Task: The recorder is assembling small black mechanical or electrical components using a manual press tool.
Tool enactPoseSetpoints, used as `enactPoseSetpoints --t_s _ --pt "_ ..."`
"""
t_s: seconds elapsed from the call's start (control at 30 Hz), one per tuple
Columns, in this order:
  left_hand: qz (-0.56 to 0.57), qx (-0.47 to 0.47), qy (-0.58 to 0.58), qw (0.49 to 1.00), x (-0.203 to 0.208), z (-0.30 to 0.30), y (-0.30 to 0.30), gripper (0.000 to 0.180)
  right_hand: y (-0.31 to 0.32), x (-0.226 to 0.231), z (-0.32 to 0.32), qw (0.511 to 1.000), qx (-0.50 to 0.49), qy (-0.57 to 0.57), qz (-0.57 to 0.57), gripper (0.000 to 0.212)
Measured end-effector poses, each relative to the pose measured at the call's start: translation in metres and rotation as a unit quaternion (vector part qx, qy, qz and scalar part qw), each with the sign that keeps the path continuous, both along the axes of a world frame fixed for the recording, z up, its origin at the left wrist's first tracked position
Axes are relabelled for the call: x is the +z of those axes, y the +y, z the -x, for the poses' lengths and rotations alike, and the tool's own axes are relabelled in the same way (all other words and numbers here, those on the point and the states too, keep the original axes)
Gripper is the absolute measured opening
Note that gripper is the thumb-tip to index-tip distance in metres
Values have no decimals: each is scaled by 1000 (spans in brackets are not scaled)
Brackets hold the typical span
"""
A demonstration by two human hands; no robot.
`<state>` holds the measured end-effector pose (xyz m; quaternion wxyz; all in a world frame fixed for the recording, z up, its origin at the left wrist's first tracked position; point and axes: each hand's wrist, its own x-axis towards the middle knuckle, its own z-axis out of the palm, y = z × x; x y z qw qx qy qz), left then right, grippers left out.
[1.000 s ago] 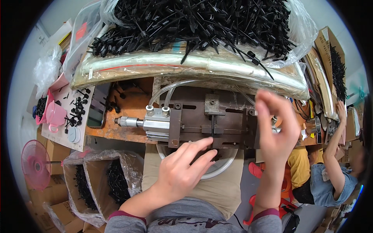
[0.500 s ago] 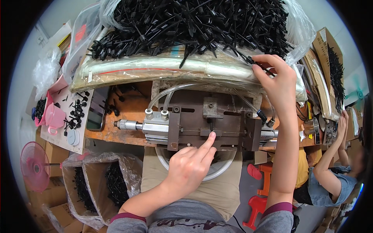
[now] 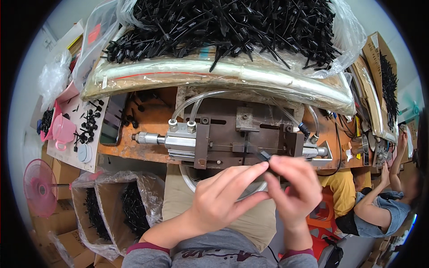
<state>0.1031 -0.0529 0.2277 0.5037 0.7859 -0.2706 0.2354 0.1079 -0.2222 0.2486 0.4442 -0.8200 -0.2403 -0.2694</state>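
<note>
Just in front of a brown metal fixture [image 3: 223, 134], my two hands meet at the fingertips. My right hand [image 3: 295, 185], smeared a little by motion, pinches a small black plastic part [image 3: 263, 156] whose dark end points toward the fixture's middle block [image 3: 239, 147]. My left hand [image 3: 221, 192] has its fingers stretched out, the index fingertip touching or very close to that part. The rest of the part is hidden by my fingers. A silver air cylinder [image 3: 180, 145] sits at the fixture's left end, with clear tubes [image 3: 195, 102] running from it.
A plastic-lined box [image 3: 214, 73] heaped with black plastic parts [image 3: 223, 31] stands behind the fixture. Boxes of similar parts [image 3: 134, 207] are at lower left, near a pink fan [image 3: 41, 187]. A co-worker [image 3: 380, 205] sits at right. A white basket [image 3: 187, 181] rests below the fixture.
My right hand has come down from the heap's edge to the fixture's front with a black part. My left hand has drawn its index finger off the fixture, toward the right hand.
</note>
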Motion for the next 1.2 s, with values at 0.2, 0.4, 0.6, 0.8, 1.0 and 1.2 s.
enactPoseSetpoints --t_s 0.2,0.4,0.6,0.8,1.0,1.2 --pt "83 -60 130 986 -10 9 8 43 1 -10 28 994 29 103 -26 33" --pt "-1 -58 66 996 -13 8 11 36 -4 -15 28 991 -41 106 -64 26" --pt "-92 -25 34 995 -28 9 14 37 -14 -18 25 920 -28 257 -293 10" --pt "-115 -22 -11 993 -34 6 15 35 -11 -15 19 906 -22 311 -287 16" --pt "-257 42 -67 963 -38 -1 9 32 -9 -17 21 893 -16 329 -306 16" --pt "-274 44 -14 961 -28 -6 3 26 -11 -18 25 860 34 367 -354 21"
